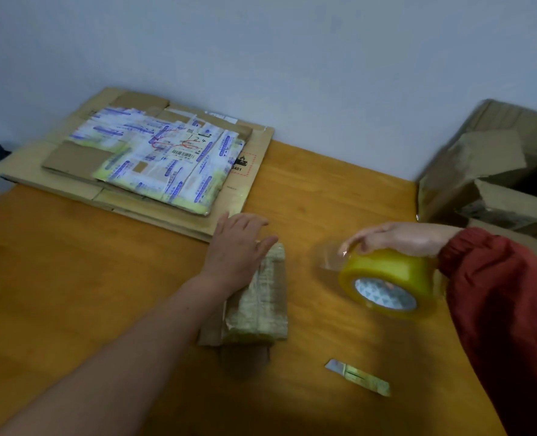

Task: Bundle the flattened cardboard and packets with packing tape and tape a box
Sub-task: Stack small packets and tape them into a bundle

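In the middle of the table (103, 262), one small taped bundle (261, 306) lies with its long axis running from near edge to far edge. The left hand (239, 243) rests flat on its far end, fingers straight. Just right of it, the right hand (399, 237) grips the one tape roll (387, 269), core facing the near edge. One flattened cardboard (40, 171) stack, topped with packets (166, 155), fills the far left corner; one cutter (358, 377) lies near the front edge.
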